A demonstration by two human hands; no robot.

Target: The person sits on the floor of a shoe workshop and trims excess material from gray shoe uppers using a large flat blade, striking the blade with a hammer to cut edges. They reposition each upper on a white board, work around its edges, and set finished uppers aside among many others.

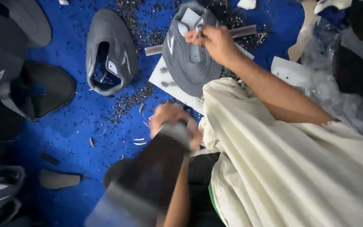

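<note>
Grey shoe upper lies at the far side of the blue floor, on a white sheet, its long axis running near to far with the opening at the far end. My right hand is on it, fingers pinched on the pale tongue at that opening. My left hand sits nearer, closed around a blurred dark tool, just short of the upper's near end.

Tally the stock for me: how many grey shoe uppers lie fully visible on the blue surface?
2: one shoe upper lying free upper left, one grey upper held by the right hand. Others at the left edge are cut off.
</note>
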